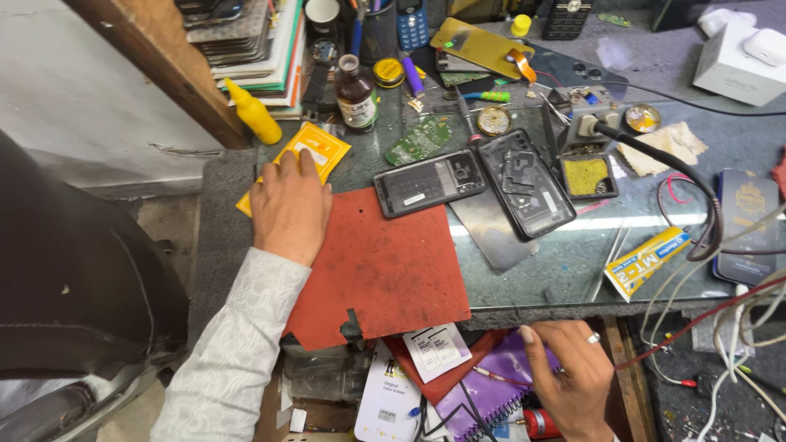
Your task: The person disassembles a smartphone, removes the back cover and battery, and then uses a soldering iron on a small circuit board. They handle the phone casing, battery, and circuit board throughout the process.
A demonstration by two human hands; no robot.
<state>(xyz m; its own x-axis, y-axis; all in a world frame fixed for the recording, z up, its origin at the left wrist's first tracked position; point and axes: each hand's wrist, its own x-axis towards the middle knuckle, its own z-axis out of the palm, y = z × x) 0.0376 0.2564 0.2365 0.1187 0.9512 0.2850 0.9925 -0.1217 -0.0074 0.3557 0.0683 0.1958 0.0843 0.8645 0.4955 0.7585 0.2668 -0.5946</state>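
Red rubbery mat (pixel 385 262) under a flat left hand, right hand down in the drawer clutter.

The left hand (pixel 288 205) lies open and spread, palm down, on the mat's upper left corner and on a yellow packet (pixel 315 151), gripping nothing. The mat looks thin, floppy and light, overhanging the bench edge, so it is best taken by that free front edge. The right hand (pixel 573 381), with a ring, reaches below the bench with fingers curled among a purple notebook (pixel 491 385) and white leaflets (pixel 434 350); I cannot tell whether it holds anything. Just beyond the mat lie two opened phone bodies (pixel 430 182) (pixel 524 182), likely fragile, one touching the mat's top edge. A brown bottle (pixel 356 94), yellow nozzle bottle (pixel 254 113), green circuit board (pixel 419 139), soldering iron stand (pixel 591 123) and loose cables (pixel 720 319) crowd the glass bench top (pixel 565 254).
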